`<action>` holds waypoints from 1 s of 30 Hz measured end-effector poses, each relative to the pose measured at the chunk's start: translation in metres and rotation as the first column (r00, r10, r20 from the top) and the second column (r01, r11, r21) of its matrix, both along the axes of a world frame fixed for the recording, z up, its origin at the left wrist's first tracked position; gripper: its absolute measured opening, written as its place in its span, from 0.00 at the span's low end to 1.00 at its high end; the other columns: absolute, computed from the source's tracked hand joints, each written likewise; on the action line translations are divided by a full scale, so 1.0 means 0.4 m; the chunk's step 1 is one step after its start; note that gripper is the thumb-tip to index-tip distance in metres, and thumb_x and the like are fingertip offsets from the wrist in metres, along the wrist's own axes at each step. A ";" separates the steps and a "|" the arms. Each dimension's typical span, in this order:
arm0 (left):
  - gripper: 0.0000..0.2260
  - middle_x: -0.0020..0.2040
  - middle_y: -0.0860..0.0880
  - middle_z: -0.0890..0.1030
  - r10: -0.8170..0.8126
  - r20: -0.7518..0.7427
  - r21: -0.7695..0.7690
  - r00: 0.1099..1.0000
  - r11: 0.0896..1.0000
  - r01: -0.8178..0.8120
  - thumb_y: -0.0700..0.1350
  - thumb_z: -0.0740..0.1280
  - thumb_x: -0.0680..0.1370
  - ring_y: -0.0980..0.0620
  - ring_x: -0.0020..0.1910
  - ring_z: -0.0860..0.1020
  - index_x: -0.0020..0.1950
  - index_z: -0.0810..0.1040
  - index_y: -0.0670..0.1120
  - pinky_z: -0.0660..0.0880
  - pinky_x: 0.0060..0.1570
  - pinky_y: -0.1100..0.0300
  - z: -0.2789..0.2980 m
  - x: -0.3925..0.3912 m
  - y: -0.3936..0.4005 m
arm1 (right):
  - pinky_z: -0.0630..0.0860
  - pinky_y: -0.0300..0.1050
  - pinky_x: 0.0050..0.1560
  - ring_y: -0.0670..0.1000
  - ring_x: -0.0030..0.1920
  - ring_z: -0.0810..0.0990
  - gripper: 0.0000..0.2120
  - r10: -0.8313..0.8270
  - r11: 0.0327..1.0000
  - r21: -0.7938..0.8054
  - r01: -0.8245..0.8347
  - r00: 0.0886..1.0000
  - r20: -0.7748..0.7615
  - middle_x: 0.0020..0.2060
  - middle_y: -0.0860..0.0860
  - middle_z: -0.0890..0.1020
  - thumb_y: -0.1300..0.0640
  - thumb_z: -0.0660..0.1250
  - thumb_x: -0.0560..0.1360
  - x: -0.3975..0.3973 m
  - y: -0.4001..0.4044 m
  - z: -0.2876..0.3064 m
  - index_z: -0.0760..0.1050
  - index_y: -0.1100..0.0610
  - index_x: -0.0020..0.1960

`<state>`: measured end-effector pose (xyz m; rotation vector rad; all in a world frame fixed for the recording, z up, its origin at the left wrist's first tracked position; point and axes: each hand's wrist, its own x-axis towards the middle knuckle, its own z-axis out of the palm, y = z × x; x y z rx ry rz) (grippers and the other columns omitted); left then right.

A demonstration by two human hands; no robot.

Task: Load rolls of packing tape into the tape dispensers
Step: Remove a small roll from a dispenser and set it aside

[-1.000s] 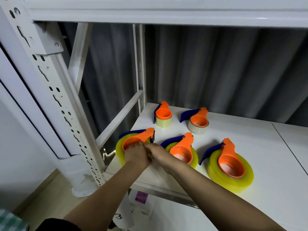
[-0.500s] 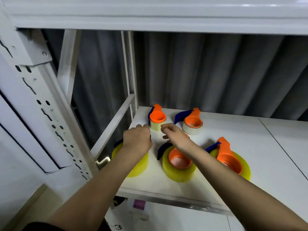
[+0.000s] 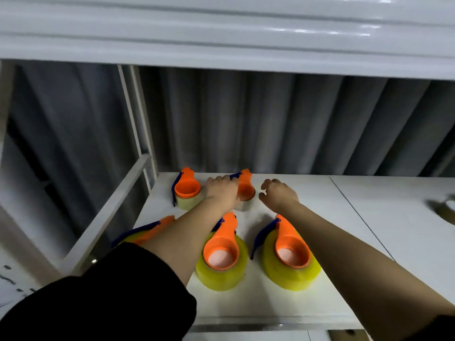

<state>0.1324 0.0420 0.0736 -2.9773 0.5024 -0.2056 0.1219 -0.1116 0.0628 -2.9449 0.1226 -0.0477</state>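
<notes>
Several orange tape dispensers with blue handles lie on the white shelf (image 3: 320,217). The three nearest me, a front left one (image 3: 157,227) partly under my left arm, a middle one (image 3: 221,244) and a right one (image 3: 291,247), sit in thick yellow tape rolls. Two at the back sit in small pale rolls. My left hand (image 3: 220,193) lies over the back right dispenser (image 3: 246,190), fingers curled round its blue handle. Just right of that dispenser hovers my right hand (image 3: 278,195), loosely curled and holding nothing. The back left dispenser (image 3: 186,189) stands untouched.
A white upper shelf beam (image 3: 221,45) hangs low overhead. A white upright (image 3: 138,119) and a slanted brace (image 3: 108,217) bound the left side. A grey curtain (image 3: 270,124) closes the back. A blurred dark object (image 3: 443,207) lies at the far right.
Both hands left the front left dispenser and reached to the back row. My left hand now grips the back right dispenser, and the right hand has come beside it. The view has moved closer.
</notes>
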 end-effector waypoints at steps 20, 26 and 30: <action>0.23 0.59 0.43 0.75 0.158 -0.230 -0.389 0.960 0.889 -0.240 0.39 0.58 0.81 0.43 0.58 0.77 0.75 0.58 0.46 0.73 0.55 0.56 -0.127 0.115 -0.203 | 0.73 0.43 0.47 0.54 0.53 0.77 0.16 0.143 0.951 -0.272 -0.146 0.989 -0.030 0.55 0.54 0.78 0.52 0.57 0.80 0.115 -0.129 -0.092 0.70 0.57 0.65; 0.18 0.60 0.46 0.76 0.060 -0.111 -0.326 0.992 0.941 -0.093 0.39 0.59 0.79 0.44 0.56 0.76 0.69 0.65 0.44 0.70 0.53 0.50 -0.095 0.098 -0.181 | 0.74 0.48 0.55 0.57 0.60 0.75 0.26 0.121 0.991 -0.046 -0.125 0.990 -0.079 0.64 0.55 0.73 0.51 0.62 0.78 0.119 -0.121 -0.072 0.61 0.55 0.73; 0.20 0.58 0.44 0.75 0.027 -0.279 -0.467 0.960 0.870 -0.160 0.44 0.57 0.81 0.47 0.50 0.77 0.73 0.62 0.48 0.72 0.45 0.59 -0.030 0.083 -0.147 | 0.70 0.47 0.63 0.57 0.67 0.70 0.37 0.251 0.837 0.507 -0.204 0.968 -0.024 0.69 0.55 0.67 0.50 0.71 0.73 0.110 -0.105 -0.055 0.56 0.54 0.76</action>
